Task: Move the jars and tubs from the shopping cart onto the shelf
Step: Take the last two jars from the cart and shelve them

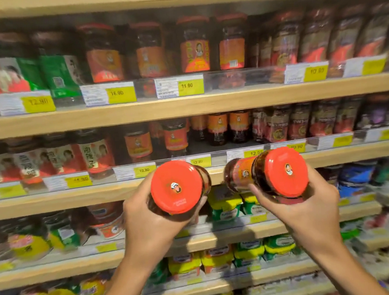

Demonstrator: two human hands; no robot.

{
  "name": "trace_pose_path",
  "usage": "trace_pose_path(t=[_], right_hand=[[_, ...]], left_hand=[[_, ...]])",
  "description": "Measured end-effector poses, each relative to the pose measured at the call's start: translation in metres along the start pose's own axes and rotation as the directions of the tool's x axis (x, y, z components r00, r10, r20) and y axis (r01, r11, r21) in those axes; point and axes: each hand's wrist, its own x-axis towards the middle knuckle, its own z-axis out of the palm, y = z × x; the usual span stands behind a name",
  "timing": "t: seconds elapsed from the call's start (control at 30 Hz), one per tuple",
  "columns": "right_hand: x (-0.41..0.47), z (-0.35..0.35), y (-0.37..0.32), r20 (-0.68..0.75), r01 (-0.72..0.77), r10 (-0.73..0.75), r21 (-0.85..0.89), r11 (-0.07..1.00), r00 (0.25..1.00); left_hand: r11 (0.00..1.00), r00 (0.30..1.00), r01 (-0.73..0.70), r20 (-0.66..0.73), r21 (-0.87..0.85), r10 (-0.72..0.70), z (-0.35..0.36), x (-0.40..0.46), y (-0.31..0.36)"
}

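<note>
Jars both lie tipped, red lids toward me and bases toward the shelf (192,187): my left hand (148,223) clamps one jar (177,187), my right hand (310,210) the other jar (267,174), nearer the open gap (212,149) behind the price strip.

Warm, even store light, fairly bright, source out of view above. Under each shelf board (185,108) a dim band darkens the jar tops. Heavy motion blur toward edges, worst at left, right and bottom rows; labels there smear and can't be read. Centre sharper: price tags (189,85) legible, red lids (177,187) crisp with soft sheen. Wide-angle bowing bends shelf lines at the sides. Mild glare on clear plastic tag strip (241,76).
</note>
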Motion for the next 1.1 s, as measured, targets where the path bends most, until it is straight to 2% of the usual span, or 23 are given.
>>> trace_pose_path(t=[0.2, 0.47, 0.8, 1.1], right_hand=[[0.021, 0.004, 0.003, -0.102, -0.001, -0.003, -0.040, 0.999, 0.995], [0.055, 0.013, 0.029, -0.130, 0.008, -0.008, -0.004, 1.000, 0.991], [0.085, 0.023, 0.069, -0.016, 0.091, -0.093, -0.107, 0.990, 0.996], [0.109, 0.028, 0.088, 0.081, 0.028, -0.011, -0.214, 0.976, 0.997]], left_hand=[[0.998, 0.999, -0.017, 0.028, -0.055, 0.018, -0.001, 0.011, -0.005], [0.995, 0.998, -0.056, 0.020, -0.088, 0.058, 0.017, 0.022, -0.008], [0.991, 0.993, -0.110, -0.041, -0.077, 0.107, 0.044, 0.033, -0.011], [0.989, 0.989, -0.149, -0.022, -0.025, 0.149, 0.059, 0.042, -0.016]])
